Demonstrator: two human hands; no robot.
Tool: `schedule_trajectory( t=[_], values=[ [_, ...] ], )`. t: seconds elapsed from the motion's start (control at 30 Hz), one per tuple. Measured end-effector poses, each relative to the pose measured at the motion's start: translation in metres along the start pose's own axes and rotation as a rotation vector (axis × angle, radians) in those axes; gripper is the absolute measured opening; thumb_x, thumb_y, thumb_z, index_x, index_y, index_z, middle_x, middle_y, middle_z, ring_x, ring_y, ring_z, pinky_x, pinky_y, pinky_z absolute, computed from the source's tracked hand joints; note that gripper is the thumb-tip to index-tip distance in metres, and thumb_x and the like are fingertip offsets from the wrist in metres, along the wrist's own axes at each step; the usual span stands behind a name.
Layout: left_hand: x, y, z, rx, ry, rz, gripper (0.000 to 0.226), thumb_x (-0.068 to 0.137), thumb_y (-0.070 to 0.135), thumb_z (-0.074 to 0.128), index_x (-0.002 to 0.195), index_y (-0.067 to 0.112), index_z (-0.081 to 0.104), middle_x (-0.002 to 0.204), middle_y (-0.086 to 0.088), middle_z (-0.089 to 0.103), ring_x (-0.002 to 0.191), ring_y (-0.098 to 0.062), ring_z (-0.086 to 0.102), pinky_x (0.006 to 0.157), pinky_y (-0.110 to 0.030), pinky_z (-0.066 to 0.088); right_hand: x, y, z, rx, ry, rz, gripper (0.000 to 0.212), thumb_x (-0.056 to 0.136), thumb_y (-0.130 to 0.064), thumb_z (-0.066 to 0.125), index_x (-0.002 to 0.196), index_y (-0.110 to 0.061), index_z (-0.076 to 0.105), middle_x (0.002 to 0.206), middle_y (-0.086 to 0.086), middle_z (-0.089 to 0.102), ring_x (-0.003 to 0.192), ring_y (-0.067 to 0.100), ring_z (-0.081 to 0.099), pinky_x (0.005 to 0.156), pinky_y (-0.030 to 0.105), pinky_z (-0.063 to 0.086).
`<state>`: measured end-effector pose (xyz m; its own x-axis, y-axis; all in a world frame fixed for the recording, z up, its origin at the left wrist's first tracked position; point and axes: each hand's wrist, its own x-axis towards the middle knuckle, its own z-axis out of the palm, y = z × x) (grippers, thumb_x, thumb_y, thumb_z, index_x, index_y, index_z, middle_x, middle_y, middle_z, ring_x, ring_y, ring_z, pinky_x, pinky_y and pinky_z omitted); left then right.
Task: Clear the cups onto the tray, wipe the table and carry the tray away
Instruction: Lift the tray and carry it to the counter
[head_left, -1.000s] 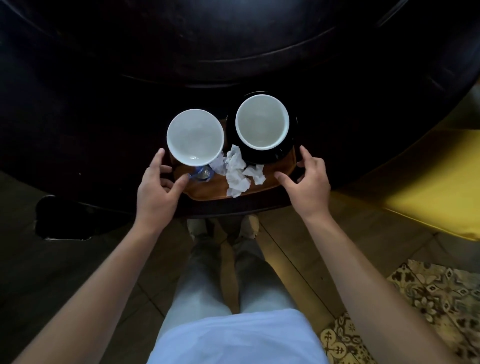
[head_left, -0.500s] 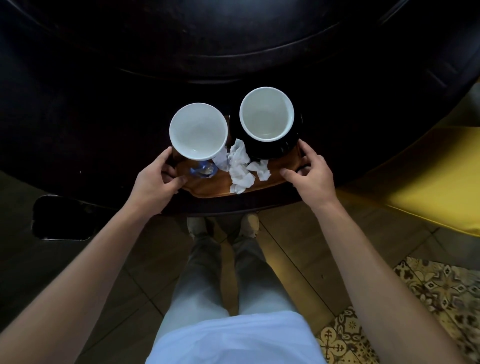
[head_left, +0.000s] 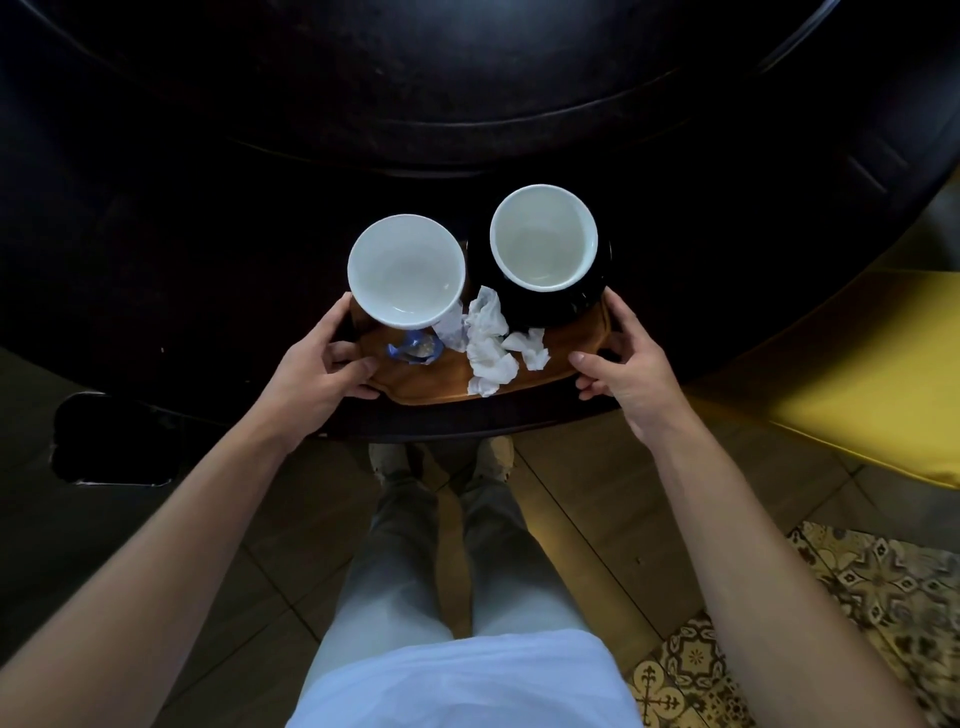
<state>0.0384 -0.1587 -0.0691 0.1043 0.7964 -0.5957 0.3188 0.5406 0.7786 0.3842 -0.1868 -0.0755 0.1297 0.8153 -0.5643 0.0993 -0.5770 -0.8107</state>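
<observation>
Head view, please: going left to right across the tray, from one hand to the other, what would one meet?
Left hand → left cup → crumpled tissues → right cup → right hand, both hands gripping the ends of the wooden tray.

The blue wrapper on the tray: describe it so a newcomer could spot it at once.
On the wooden tray at the dark table's near edge, look just below the left white cup. The blue wrapper is the only coloured scrap; the tissues beside it are white.
</observation>
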Motion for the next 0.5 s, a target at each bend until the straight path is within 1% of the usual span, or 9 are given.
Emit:
schedule_trajectory(
  t=[0.07,0.2,0.33,0.4,0.47,0.5],
  values=[
    [-0.001,0.001,0.001,-0.013,-0.007,-0.008,0.081,0.1,0.003,0.061,0.164,0.031,0.02,0.116,-0.001,0.072,0.108,-0.014,0.073,0.079,-0.03,0.064,0.0,0.0,0.0,0.0,-0.006,0.006,0.082,0.09,-0.004,0.072,0.154,-0.04,0.035,0.116,-0.001,0.068,0.071,0.02,0.068,0.066,0.033,0.06],
    [-0.005,0.004,0.005,-0.099,-0.006,-0.026,0.08,0.101,-0.001,0.058,0.164,0.029,0.019,0.117,-0.003,0.07,0.106,-0.01,0.073,0.078,-0.027,0.063,-0.001,0.0,0.0,0.009,0.0,0.021,0.08,0.092,-0.005,0.071,0.154,-0.042,0.034,0.119,0.0,0.067,0.069,0.015,0.064,0.062,0.03,0.056],
    [-0.01,0.01,0.001,-0.139,-0.024,-0.017,0.079,0.101,-0.001,0.057,0.164,0.031,0.02,0.118,-0.007,0.068,0.11,-0.016,0.072,0.08,-0.029,0.063,-0.007,-0.003,0.002,0.038,0.005,0.047,0.079,0.093,-0.004,0.068,0.155,-0.04,0.034,0.121,0.001,0.067,0.069,0.014,0.063,0.062,0.031,0.054],
    [-0.012,0.012,0.001,-0.158,-0.032,-0.029,0.079,0.102,-0.001,0.056,0.164,0.032,0.019,0.117,-0.002,0.071,0.113,-0.017,0.071,0.081,-0.03,0.063,-0.013,-0.006,0.002,0.04,0.014,0.048,0.078,0.094,-0.005,0.068,0.155,-0.04,0.034,0.122,-0.001,0.066,0.071,0.015,0.063,0.065,0.032,0.056],
    [-0.014,0.014,0.002,-0.191,-0.043,-0.035,0.078,0.102,0.0,0.054,0.164,0.031,0.018,0.113,0.005,0.076,0.113,-0.016,0.071,0.081,-0.03,0.063,-0.018,-0.009,0.002,0.051,0.023,0.038,0.078,0.095,-0.005,0.067,0.155,-0.041,0.033,0.123,0.0,0.066,0.071,0.015,0.063,0.067,0.032,0.057],
    [-0.015,0.016,0.002,-0.206,-0.052,-0.035,0.078,0.103,0.001,0.054,0.164,0.031,0.017,0.114,0.008,0.076,0.114,-0.016,0.071,0.083,-0.032,0.063,-0.02,-0.011,0.001,0.054,0.025,0.034,0.078,0.095,-0.005,0.067,0.155,-0.042,0.033,0.123,0.0,0.066,0.071,0.015,0.063,0.067,0.032,0.057]
  ],
)
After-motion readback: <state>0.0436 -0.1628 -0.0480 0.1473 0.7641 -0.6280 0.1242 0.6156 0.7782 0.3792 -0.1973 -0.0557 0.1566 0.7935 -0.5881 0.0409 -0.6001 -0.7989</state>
